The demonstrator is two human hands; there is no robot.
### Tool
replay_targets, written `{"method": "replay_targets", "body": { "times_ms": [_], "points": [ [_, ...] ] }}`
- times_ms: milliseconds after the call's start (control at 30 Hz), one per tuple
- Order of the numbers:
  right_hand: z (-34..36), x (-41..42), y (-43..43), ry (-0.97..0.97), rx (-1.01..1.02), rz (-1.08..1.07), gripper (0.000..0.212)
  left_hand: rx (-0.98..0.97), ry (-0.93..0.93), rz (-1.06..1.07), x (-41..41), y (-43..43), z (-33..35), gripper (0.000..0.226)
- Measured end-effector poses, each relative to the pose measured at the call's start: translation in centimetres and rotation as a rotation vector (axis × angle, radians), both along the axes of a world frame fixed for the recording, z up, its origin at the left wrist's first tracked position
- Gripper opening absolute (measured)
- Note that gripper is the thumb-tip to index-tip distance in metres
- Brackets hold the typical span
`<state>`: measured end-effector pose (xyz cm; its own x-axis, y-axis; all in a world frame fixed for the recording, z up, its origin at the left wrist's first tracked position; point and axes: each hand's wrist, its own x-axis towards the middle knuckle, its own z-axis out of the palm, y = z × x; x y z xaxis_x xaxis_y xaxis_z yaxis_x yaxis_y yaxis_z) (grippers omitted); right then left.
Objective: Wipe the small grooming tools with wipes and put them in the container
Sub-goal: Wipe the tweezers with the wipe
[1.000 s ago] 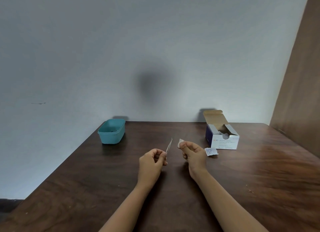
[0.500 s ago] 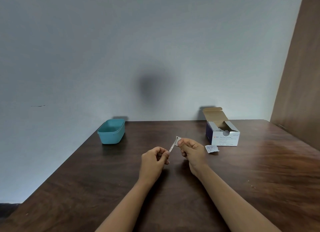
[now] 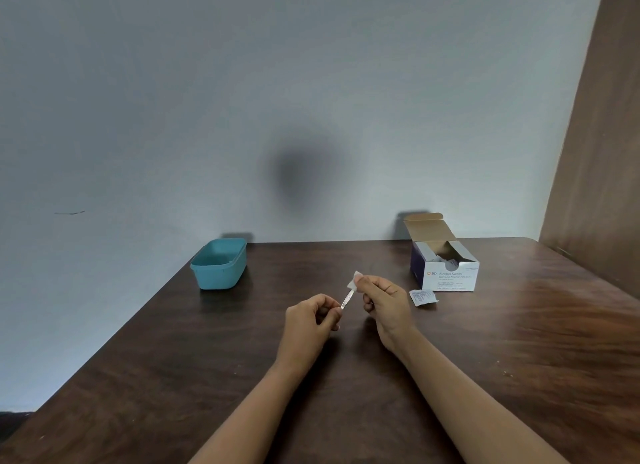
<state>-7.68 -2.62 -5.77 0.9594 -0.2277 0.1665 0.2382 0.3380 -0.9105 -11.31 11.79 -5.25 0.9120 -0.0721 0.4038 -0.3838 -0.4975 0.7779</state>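
Observation:
My left hand (image 3: 311, 319) pinches the lower end of a thin metal nail file (image 3: 347, 297), held above the middle of the table and slanting up to the right. My right hand (image 3: 384, 306) pinches a small white wipe (image 3: 354, 281) around the file's upper end. A teal plastic container (image 3: 219, 267) stands at the table's back left, well apart from both hands. Its inside is not visible from here.
An open white and purple box of alcohol swabs (image 3: 445, 266) stands at the back right of the dark wooden table (image 3: 173, 377). A torn swab wrapper (image 3: 422, 296) lies in front of it. A grey wall runs behind; a brown panel (image 3: 602, 151) stands at the right.
A second ago the wipe and the file were apart. My right hand has brought the wipe onto the file's upper end and holds it there now.

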Motion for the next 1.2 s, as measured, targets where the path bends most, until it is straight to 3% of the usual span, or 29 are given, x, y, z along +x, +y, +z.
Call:
{"method": "replay_targets", "body": {
  "times_ms": [400,833,1200],
  "points": [
    [0.55,-0.38,0.51,0.018,0.009,-0.083,0.018,0.132,-0.049,0.0,0.25,-0.38,-0.16,0.009],
    [0.58,-0.4,0.41,0.063,0.018,-0.085,0.021,0.11,-0.073,-0.014,0.12,-0.57,-0.23,0.008],
    [0.45,-0.15,0.06,0.073,0.016,-0.049,0.004,0.097,-0.081,-0.001,0.27,-0.33,-0.18,0.007]
  ]
}}
